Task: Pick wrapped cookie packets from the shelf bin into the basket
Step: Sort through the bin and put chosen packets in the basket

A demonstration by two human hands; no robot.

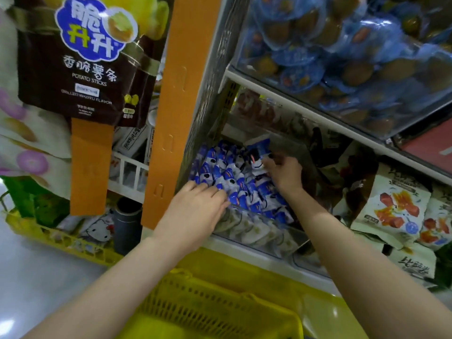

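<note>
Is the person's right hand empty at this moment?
No, the right hand pinches a blue-and-white cookie packet, raised slightly above the other packets in the bin.

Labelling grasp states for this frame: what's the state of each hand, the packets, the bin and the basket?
left hand: open, fingers flat on the cookie packets at the front left.
right hand: pinches one raised packet above the pile.
shelf bin: heaped with packets.
basket: below the bin, no packets visible inside.

cookie packets (227,177) in shelf bin (256,232) | basket (220,299) below, in front | snack bags (393,206) right of bin
</note>
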